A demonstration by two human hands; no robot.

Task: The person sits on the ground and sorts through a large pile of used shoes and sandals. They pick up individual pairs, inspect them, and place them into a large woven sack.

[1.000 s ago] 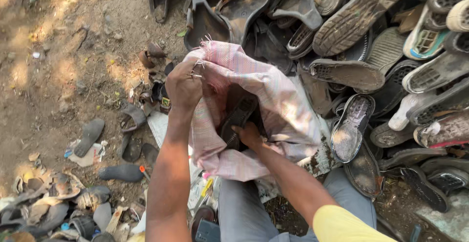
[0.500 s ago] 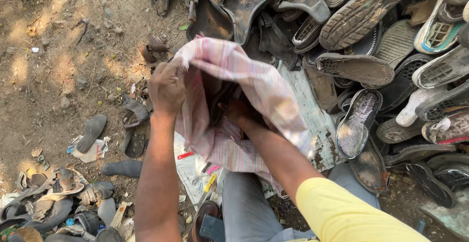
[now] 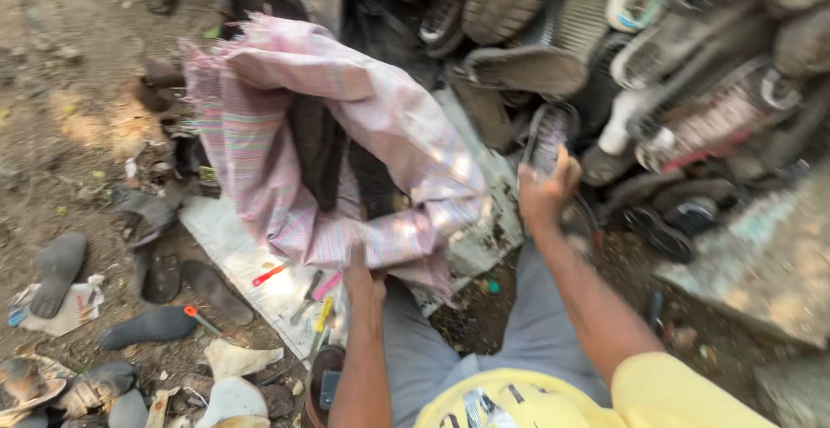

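A pink striped woven sack [image 3: 398, 134] lies open in front of me, with dark shoes [image 3: 320, 147] showing inside its mouth. My left hand [image 3: 363, 279] grips the sack's near edge. To the right of the sack, my right hand [image 3: 545, 190] is stretched out with its fingers curled around the heel end of a grey shoe [image 3: 550, 132] that lies sole up at the foot of the shoe pile. The picture is blurred by motion.
A big heap of worn shoes and sandals [image 3: 657, 39] fills the top and right. Small hand tools with red, yellow and pink handles [image 3: 307, 290] lie on a white sheet [image 3: 229, 242]. Loose soles [image 3: 147, 326] and scraps dot the dirt at left. A concrete slab [image 3: 769, 255] is at right.
My right hand has come out of the sack and moved right to the grey shoe. My left hand has dropped from the sack's top left edge to its near edge.
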